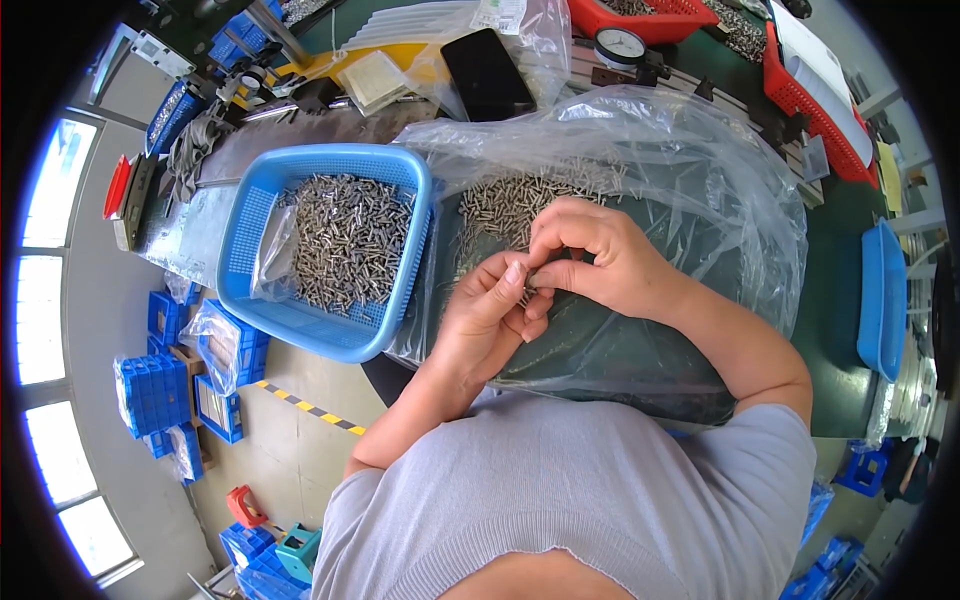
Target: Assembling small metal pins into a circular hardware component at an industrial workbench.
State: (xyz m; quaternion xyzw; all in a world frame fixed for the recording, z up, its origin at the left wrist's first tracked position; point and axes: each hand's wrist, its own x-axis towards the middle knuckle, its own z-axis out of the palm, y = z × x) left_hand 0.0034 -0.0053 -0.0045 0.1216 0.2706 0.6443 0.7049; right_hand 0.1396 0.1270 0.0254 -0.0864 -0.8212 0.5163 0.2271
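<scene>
My left hand (488, 312) is closed, its thumb and curled fingers round a few small metal pins (527, 294). My right hand (598, 250) meets it, thumb and forefinger pinched at the same spot. The piece between those fingertips is small and partly covered, apparently one of the pins. Just beyond both hands, a loose pile of metal pins (500, 208) lies on a clear plastic bag (690, 190) spread over the green table. Left of my hands stands a blue plastic basket (232, 250) holding many similar pins (350, 240) and a crumpled clear bag (275, 250).
Beyond the plastic lie a black phone (488, 75) and a small clear case (373, 82). A dial gauge (619, 46) stands at the back near a red basket (650, 25). Another red basket (825, 125) with papers and a blue tray (883, 300) are at the right.
</scene>
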